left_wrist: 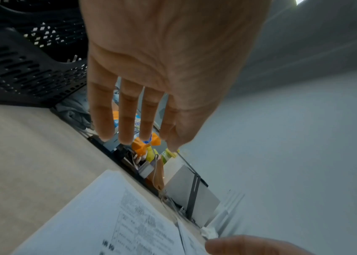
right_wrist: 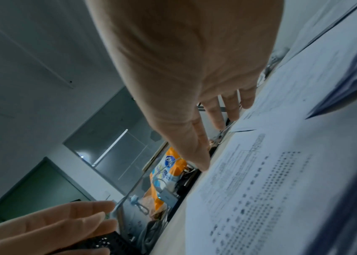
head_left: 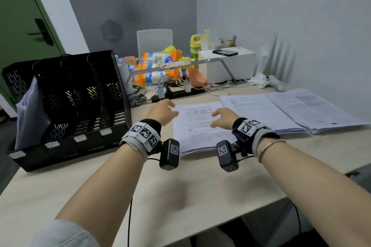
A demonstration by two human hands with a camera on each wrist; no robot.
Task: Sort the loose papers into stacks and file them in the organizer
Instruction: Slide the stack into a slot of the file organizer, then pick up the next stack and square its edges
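A person sits at a light wood desk (head_left: pixel 180 196) w/ both arms out over it. The left hand (head_left: pixel 161 113) hangs above the desk, just by the left edge of the near paper stack (head_left: pixel 197 128). Its fingers (left_wrist: pixel 127 119) are straight and a bit spread, holding nothing. The right hand (head_left: pixel 224 118) is over the same stack, fingers loose and spread too, nothing in it. From the wrist view I can't tell if the right fingertips touch the top page or just float over it.

The near stack lies flat in the middle of the desk, top page full of small print. To its right lie 2 more piles: a middle pile (head_left: pixel 257 110) and a far-right pile (head_left: pixel 313 108), the far-right one lapping over the middle one's edge.

On the left stands a black mesh file organizer (head_left: pixel 80 106) w/ upright slots. The leftmost slot has a pale folder or papers (head_left: pixel 30 114) leaning in it. The other slots look dark; I can't see inside them well.

At the far side of the desk sits a lot of stuff: an orange and white bag (head_left: pixel 158 66), a yellow-green bottle (head_left: pixel 195 46), a white box (head_left: pixel 228 64) w/ a dark phone (head_left: pixel 224 52) on top, an orange bowl (head_left: pixel 195 78), and a black power strip (head_left: pixel 180 92) w/ plugs. A green door (head_left: pixel 20 16) is far left.
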